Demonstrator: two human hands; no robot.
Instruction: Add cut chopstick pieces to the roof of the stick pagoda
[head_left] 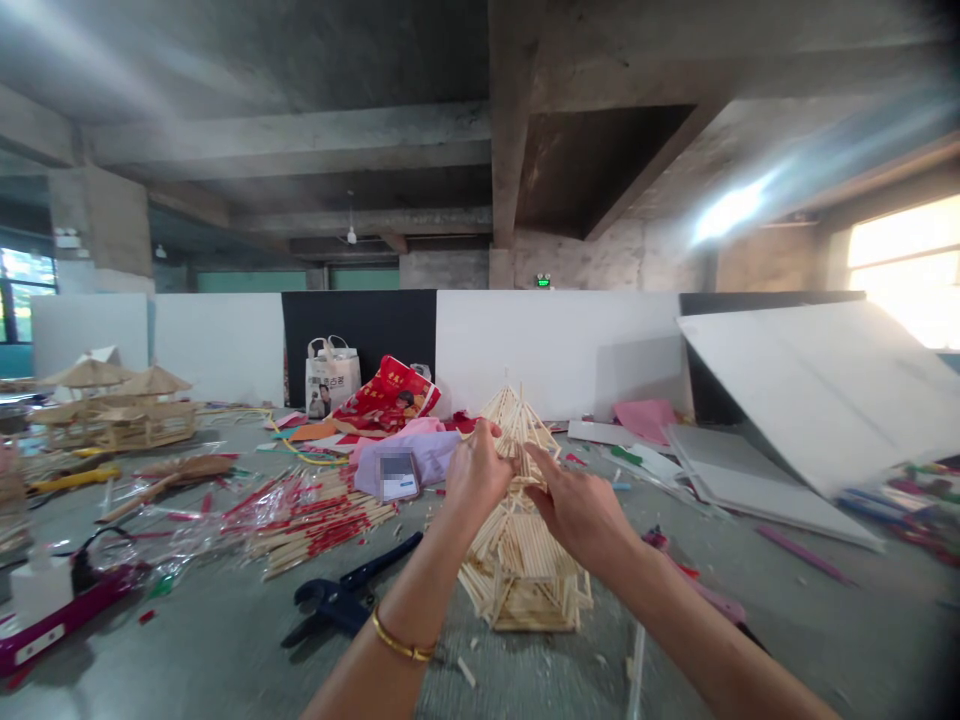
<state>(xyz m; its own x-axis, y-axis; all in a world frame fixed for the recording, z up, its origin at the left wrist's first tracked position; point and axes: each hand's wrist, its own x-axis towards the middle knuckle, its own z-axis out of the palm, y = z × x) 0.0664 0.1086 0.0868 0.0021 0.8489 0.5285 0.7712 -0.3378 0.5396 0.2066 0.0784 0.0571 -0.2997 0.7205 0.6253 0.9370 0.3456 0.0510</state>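
Nearest the camera, the left forearm (390, 625), wearing a gold bangle (401, 638), and the right forearm (675, 620) rise from the bottom edge and converge on a tiered tower of wooden sticks (521, 570).

Far left of the fingers, small stick pavilion models (112, 415) stand on the concrete floor (187, 640), behind a white plastic bottle (41, 590). Closer in, bundles of red-marked sticks (307, 520) lie in loose plastic wrap. Just left of the tower are blue pliers (341, 595), with a phone (397, 475) resting on lilac cloth (409, 462) beyond them.

The left hand (476, 475) curls narrowly around the tower's upper left side, its fingers (487, 432) closed on the sticks. The right hand (577, 510) sits slightly lower and nearer, its fingers (540, 465) extended against the right side; whether they grip, I cannot tell. The tower stands between the hands and below them, its long axis upright, tapering to a peak just above the fingers.

Right of the fingers, white foam boards (810, 390) lean beside a pink strip (806, 555).
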